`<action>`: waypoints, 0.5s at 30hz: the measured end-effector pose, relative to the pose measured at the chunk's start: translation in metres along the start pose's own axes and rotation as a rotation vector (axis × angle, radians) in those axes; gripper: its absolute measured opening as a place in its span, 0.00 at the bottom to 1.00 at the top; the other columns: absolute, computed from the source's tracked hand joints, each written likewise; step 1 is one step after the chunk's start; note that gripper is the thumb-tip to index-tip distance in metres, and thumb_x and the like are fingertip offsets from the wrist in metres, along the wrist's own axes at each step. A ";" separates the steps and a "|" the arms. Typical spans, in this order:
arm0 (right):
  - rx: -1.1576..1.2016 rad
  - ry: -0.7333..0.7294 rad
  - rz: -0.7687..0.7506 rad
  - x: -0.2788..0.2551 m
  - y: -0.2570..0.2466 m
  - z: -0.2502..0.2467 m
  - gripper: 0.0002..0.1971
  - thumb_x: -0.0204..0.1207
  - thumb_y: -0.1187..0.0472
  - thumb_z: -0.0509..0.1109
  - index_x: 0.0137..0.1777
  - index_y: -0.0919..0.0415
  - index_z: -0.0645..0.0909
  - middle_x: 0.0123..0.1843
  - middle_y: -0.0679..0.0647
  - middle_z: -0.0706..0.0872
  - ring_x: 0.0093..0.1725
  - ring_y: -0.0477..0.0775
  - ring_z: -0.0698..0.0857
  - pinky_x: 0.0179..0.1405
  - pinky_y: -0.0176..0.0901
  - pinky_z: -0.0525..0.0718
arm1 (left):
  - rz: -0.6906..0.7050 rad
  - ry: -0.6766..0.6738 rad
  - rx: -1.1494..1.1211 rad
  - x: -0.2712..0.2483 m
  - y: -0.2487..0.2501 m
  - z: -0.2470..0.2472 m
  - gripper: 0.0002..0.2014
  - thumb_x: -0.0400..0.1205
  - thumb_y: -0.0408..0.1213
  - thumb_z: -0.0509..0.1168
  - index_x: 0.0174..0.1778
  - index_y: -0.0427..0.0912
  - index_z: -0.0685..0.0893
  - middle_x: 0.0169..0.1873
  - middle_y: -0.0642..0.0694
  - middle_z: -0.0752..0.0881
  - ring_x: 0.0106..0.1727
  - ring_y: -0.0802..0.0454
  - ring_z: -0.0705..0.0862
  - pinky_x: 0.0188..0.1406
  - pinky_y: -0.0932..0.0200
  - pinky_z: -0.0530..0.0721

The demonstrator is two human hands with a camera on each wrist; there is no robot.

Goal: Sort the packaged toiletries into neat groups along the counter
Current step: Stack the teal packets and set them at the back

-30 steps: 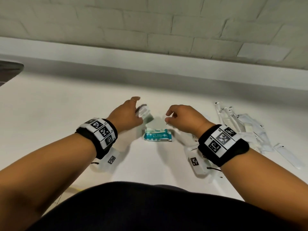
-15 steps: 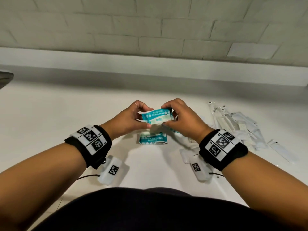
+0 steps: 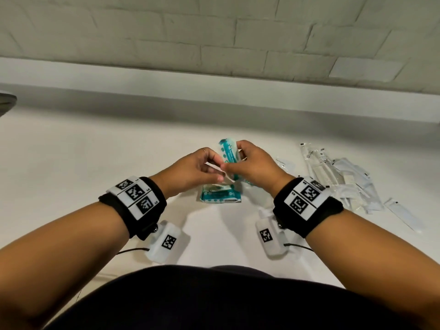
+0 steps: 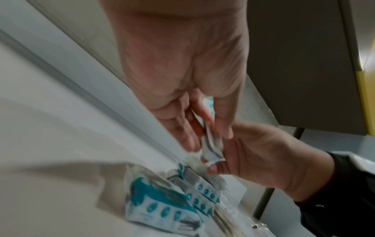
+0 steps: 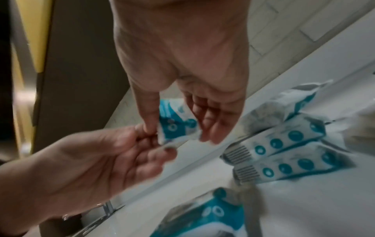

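Both hands hold one teal-and-white wipes packet (image 3: 229,154) up above the white counter (image 3: 95,167), standing on end. My left hand (image 3: 217,171) pinches its lower edge, seen close in the left wrist view as the packet (image 4: 212,144) between thumb and fingers. My right hand (image 3: 234,160) grips its side with thumb and fingers around the packet (image 5: 178,126). A second wipes packet (image 3: 220,194) lies flat on the counter just below the hands. The right wrist view shows two more wipes packets (image 5: 284,144) side by side beyond it.
A loose pile of clear-wrapped toiletries (image 3: 345,182) lies to the right, with a long white sachet (image 3: 402,213) at its near edge and a small sachet (image 3: 284,163) by my right hand. A raised ledge (image 3: 214,79) and brick wall back the counter.
A second ago my hands were apart over the counter. They then took up a wipes packet held flat between them, and it has now turned upright.
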State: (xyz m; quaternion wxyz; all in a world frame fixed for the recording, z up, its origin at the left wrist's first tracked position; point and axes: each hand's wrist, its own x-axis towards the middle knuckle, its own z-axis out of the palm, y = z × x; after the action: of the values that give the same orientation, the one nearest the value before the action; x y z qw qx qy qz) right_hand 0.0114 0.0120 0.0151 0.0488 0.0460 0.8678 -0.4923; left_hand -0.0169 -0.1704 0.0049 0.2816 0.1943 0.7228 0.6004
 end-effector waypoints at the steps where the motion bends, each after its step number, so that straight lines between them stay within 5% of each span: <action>1: -0.161 -0.033 -0.010 0.003 0.001 -0.002 0.20 0.67 0.54 0.79 0.58 0.51 0.78 0.46 0.46 0.85 0.43 0.51 0.86 0.42 0.47 0.86 | -0.029 0.016 0.032 -0.002 -0.001 -0.005 0.12 0.76 0.25 0.72 0.50 0.41 0.78 0.42 0.46 0.89 0.42 0.55 0.89 0.46 0.59 0.86; 3: -0.555 -0.131 -0.088 0.006 0.003 0.000 0.18 0.67 0.53 0.77 0.55 0.49 0.78 0.46 0.45 0.82 0.47 0.53 0.84 0.41 0.46 0.81 | -0.060 0.192 0.205 -0.002 -0.008 -0.019 0.12 0.76 0.32 0.74 0.50 0.43 0.79 0.46 0.48 0.87 0.39 0.61 0.87 0.39 0.64 0.83; 5: -0.838 -0.205 -0.218 0.004 0.008 0.014 0.15 0.65 0.53 0.74 0.52 0.47 0.78 0.44 0.46 0.79 0.48 0.55 0.83 0.37 0.43 0.75 | -0.068 0.312 0.397 -0.003 -0.014 -0.028 0.17 0.73 0.39 0.77 0.54 0.48 0.79 0.53 0.52 0.83 0.48 0.61 0.86 0.44 0.63 0.82; 9: -0.980 -0.207 -0.342 -0.005 0.018 0.041 0.26 0.69 0.43 0.72 0.66 0.51 0.77 0.51 0.53 0.82 0.52 0.58 0.81 0.41 0.45 0.75 | -0.053 -0.005 0.762 -0.004 -0.019 -0.012 0.32 0.68 0.45 0.80 0.68 0.50 0.76 0.58 0.56 0.79 0.58 0.57 0.79 0.54 0.64 0.76; 12: -0.908 -0.172 -0.301 -0.010 0.015 0.026 0.35 0.66 0.35 0.73 0.71 0.50 0.76 0.59 0.54 0.80 0.59 0.57 0.77 0.53 0.48 0.78 | -0.004 0.013 0.945 0.001 -0.023 -0.002 0.34 0.67 0.53 0.78 0.69 0.51 0.76 0.57 0.54 0.82 0.56 0.55 0.81 0.52 0.59 0.79; 15: -0.775 0.107 -0.193 -0.010 0.015 -0.012 0.35 0.69 0.33 0.69 0.73 0.51 0.75 0.62 0.53 0.78 0.63 0.56 0.76 0.60 0.51 0.78 | -0.035 0.001 1.077 0.005 -0.024 -0.002 0.27 0.70 0.55 0.75 0.63 0.52 0.80 0.53 0.54 0.82 0.53 0.53 0.81 0.48 0.57 0.80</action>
State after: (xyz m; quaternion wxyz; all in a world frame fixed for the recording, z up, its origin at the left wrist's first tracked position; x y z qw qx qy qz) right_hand 0.0224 0.0297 0.0094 -0.0289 -0.0318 0.9908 -0.1280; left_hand -0.0204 -0.1742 -0.0190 0.1518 0.2989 0.9317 0.1400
